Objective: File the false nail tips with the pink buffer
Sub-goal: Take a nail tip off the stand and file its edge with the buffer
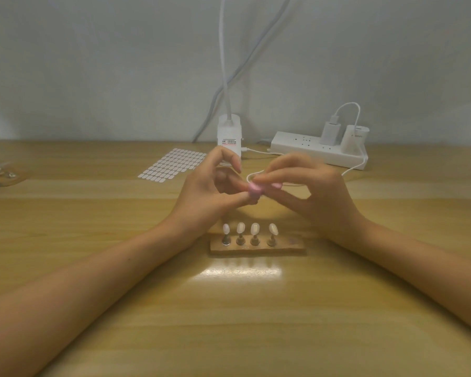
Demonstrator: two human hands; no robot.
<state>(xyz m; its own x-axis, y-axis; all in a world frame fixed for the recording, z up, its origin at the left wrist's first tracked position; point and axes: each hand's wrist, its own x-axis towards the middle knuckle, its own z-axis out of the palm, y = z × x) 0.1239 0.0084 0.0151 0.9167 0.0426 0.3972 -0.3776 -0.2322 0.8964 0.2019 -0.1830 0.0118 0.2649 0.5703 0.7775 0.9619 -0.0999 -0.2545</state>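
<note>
left hand (210, 186) raised, pinching, item hidden | right hand (310, 191) pinching pink buffer (254, 190)

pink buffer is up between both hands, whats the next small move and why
Probably lower the pink buffer toward the nail tips and start on one. The left hand and right hand both pinch it above the table, while four tips stand untouched on the wooden holder. Whether a fifth tip is in the fingers is hidden.
</note>
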